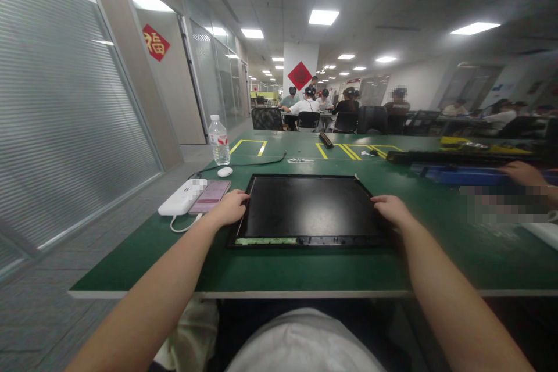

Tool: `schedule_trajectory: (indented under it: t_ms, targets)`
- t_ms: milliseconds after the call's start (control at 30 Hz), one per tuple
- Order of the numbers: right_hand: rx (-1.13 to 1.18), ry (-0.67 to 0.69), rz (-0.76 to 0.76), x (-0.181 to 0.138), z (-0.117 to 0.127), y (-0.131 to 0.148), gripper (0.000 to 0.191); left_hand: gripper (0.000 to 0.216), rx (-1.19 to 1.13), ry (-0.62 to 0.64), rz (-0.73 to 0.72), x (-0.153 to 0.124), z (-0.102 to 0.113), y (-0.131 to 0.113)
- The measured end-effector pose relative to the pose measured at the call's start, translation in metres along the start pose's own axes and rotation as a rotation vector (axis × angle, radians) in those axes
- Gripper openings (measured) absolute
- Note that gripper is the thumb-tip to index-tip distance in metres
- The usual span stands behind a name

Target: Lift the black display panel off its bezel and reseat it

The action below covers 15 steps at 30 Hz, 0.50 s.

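A flat black screen panel (311, 203) in a thin dark frame lies on the green table (305, 270). A green strip (265, 241) runs along the left half of its near edge. My left hand (233, 207) is closed on the panel's left edge, fingers curled against the frame. At the opposite side, my right hand (390, 209) pinches the right edge, thumb and fingers pressed together there; the undersides of the fingers are hidden. Just left of my left hand are a phone (210, 197) and a white power bank (176, 200) joined by a white cable.
A water bottle (219, 142) and a white oval object (225, 172) stand at the back left by a black cable (257, 163). Yellow tape marks the far tabletop, near a dark strip (325, 140). At right, another person's hand (525, 174) is over a blue object (466, 175).
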State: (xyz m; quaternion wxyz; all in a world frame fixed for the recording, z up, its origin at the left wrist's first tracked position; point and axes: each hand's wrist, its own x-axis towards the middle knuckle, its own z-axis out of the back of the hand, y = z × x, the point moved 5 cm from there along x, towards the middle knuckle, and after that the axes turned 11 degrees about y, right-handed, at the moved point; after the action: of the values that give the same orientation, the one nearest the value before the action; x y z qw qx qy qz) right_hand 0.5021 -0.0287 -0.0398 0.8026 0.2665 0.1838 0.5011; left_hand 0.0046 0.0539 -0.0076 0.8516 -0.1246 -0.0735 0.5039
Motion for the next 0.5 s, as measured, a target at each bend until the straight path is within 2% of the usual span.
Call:
schedule_trajectory:
  t_ms: [167,400,500]
  targets:
    - [0.014,0.033,-0.019,-0.0016,-0.0028,0.0000,0.039,0.051,0.001,-0.002,0.015,-0.0029,0.0006,-0.0026]
    - [-0.012,0.006,-0.016,-0.0048,-0.0015,0.0026,0.036,0.028,0.117,0.054,0.084,0.0002,-0.0009,-0.0007]
    - [-0.020,-0.012,0.012,-0.0037,-0.0015,0.0024,0.033,0.025,0.062,0.038,0.067,0.0012,0.0006,0.0008]
